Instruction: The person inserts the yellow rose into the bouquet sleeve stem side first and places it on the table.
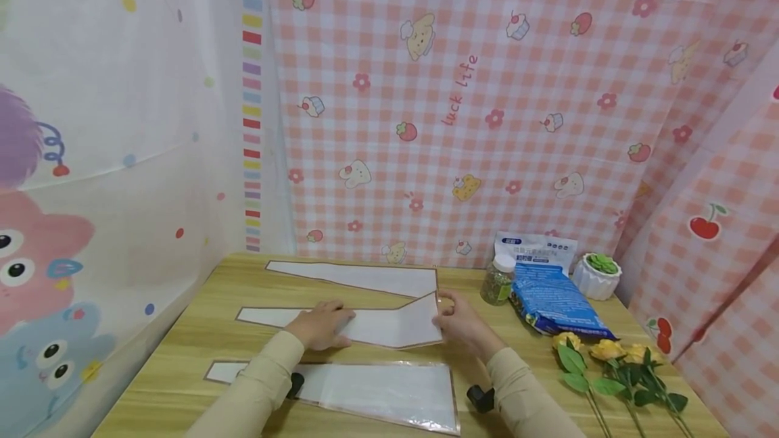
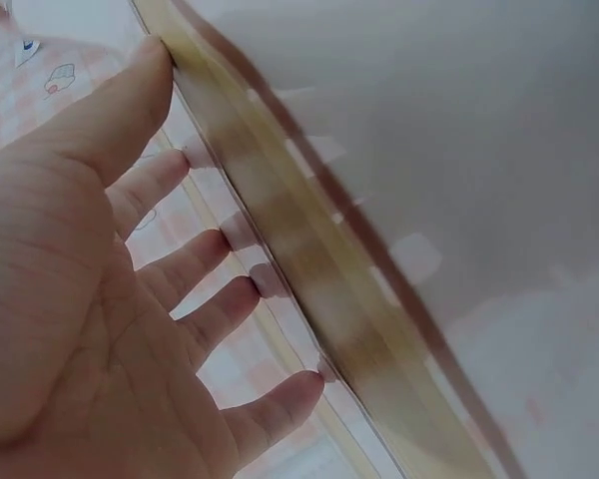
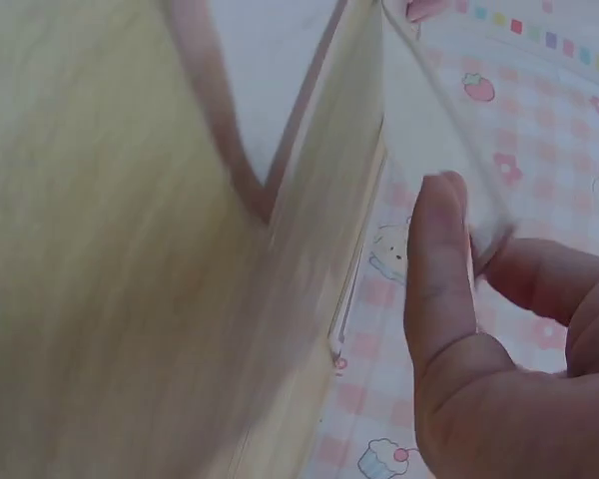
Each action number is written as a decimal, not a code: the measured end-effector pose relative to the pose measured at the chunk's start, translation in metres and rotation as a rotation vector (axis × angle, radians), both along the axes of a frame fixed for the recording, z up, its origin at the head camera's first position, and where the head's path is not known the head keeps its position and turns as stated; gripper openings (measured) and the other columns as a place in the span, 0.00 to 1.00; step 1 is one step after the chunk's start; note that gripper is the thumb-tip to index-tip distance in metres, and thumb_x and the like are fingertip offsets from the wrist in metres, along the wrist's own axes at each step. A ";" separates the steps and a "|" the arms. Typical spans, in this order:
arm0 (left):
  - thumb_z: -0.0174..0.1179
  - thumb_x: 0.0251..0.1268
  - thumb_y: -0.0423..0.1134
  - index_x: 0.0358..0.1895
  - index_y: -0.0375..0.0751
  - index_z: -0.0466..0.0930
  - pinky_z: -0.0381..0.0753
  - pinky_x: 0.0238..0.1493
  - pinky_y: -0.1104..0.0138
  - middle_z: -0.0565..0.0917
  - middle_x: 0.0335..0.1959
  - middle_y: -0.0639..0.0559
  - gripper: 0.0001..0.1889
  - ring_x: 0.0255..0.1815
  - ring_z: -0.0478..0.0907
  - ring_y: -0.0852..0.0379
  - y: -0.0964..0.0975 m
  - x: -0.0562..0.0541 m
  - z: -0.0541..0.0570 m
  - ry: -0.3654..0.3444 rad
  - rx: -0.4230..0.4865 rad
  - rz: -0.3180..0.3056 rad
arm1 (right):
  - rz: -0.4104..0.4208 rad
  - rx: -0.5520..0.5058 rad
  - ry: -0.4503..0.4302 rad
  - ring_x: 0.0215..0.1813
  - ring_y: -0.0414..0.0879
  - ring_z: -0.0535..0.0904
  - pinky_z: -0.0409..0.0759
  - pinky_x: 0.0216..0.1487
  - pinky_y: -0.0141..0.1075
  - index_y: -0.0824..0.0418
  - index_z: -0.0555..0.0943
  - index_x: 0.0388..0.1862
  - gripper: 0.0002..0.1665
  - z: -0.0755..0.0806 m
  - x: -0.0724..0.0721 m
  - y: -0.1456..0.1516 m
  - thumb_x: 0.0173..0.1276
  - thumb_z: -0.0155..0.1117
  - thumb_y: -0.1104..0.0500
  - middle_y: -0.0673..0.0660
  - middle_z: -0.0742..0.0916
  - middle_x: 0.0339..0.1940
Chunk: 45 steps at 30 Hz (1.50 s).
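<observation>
Three tapered flower sleeves, white with thin brown borders, lie in rows on the table. My right hand (image 1: 465, 323) pinches the wide right end of the middle sleeve (image 1: 380, 325), which bends upward there. In the right wrist view, the sleeve's corner (image 3: 419, 110) sits between thumb and finger. Over the narrower part of that sleeve, my left hand (image 1: 321, 326) rests with spread fingers. The left wrist view shows its fingertips (image 2: 242, 291) touching a glossy surface. The back sleeve (image 1: 377, 277) lies flat behind, and the front sleeve (image 1: 383, 391) is partly covered by my left forearm.
At the right stand a lidded jar (image 1: 499, 280), a blue packet (image 1: 556, 296), a white pouch (image 1: 541, 249) and a potted succulent (image 1: 599, 277). Yellow roses (image 1: 605, 350) lie at the front right of the wooden table (image 1: 170, 363). Patterned curtains hang behind and beside it.
</observation>
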<state>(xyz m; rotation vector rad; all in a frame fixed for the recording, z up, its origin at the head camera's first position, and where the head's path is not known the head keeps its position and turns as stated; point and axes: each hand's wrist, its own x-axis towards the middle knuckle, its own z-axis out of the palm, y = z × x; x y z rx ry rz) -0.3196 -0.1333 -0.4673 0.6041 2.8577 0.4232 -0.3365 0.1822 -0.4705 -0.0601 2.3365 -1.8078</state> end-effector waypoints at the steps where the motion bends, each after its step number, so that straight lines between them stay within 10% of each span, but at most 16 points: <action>1: 0.64 0.70 0.51 0.72 0.44 0.71 0.59 0.67 0.31 0.63 0.76 0.36 0.31 0.77 0.57 0.34 0.000 0.000 -0.001 0.009 -0.001 0.000 | -0.003 -0.002 0.009 0.32 0.47 0.80 0.78 0.29 0.35 0.65 0.58 0.77 0.40 0.000 0.001 -0.001 0.69 0.60 0.74 0.60 0.82 0.36; 7: 0.68 0.65 0.53 0.71 0.39 0.70 0.66 0.66 0.36 0.67 0.73 0.35 0.36 0.74 0.62 0.34 0.009 -0.006 -0.014 0.180 0.065 -0.048 | -0.072 -0.057 0.076 0.27 0.44 0.75 0.74 0.27 0.33 0.58 0.54 0.74 0.45 0.000 0.004 -0.008 0.64 0.65 0.75 0.55 0.79 0.29; 13: 0.75 0.53 0.56 0.79 0.40 0.55 0.66 0.70 0.44 0.65 0.74 0.36 0.54 0.74 0.63 0.37 0.038 -0.010 -0.011 0.356 0.239 -0.192 | -0.036 -0.085 0.203 0.24 0.40 0.74 0.73 0.24 0.29 0.67 0.67 0.56 0.25 0.000 0.005 -0.015 0.65 0.66 0.76 0.55 0.78 0.28; 20: 0.83 0.33 0.59 0.82 0.49 0.37 0.62 0.71 0.40 0.59 0.78 0.41 0.75 0.77 0.58 0.42 0.070 -0.014 -0.015 0.357 0.316 -0.277 | 0.104 -0.036 0.321 0.27 0.37 0.78 0.77 0.29 0.28 0.75 0.79 0.50 0.13 0.004 0.011 -0.021 0.68 0.66 0.72 0.70 0.83 0.52; 29: 0.78 0.40 0.40 0.82 0.56 0.36 0.60 0.66 0.39 0.61 0.75 0.44 0.67 0.74 0.61 0.47 0.073 -0.011 -0.013 0.319 0.323 -0.228 | 0.294 -0.115 0.246 0.59 0.51 0.80 0.82 0.55 0.46 0.74 0.78 0.60 0.25 0.009 0.017 -0.013 0.85 0.43 0.54 0.69 0.77 0.67; 38: 0.76 0.43 0.43 0.81 0.54 0.42 0.66 0.56 0.51 0.65 0.68 0.48 0.62 0.67 0.65 0.52 0.073 -0.009 -0.003 0.396 0.220 -0.271 | 0.331 0.140 0.335 0.47 0.48 0.82 0.82 0.42 0.38 0.61 0.82 0.53 0.13 0.015 0.017 -0.013 0.71 0.67 0.61 0.63 0.83 0.56; 45: 0.74 0.49 0.47 0.81 0.51 0.47 0.67 0.56 0.51 0.68 0.65 0.47 0.57 0.64 0.67 0.50 0.071 -0.007 -0.003 0.480 0.105 -0.245 | 0.338 0.295 0.368 0.28 0.41 0.74 0.77 0.31 0.34 0.59 0.85 0.57 0.19 0.015 0.019 -0.014 0.69 0.62 0.69 0.62 0.87 0.51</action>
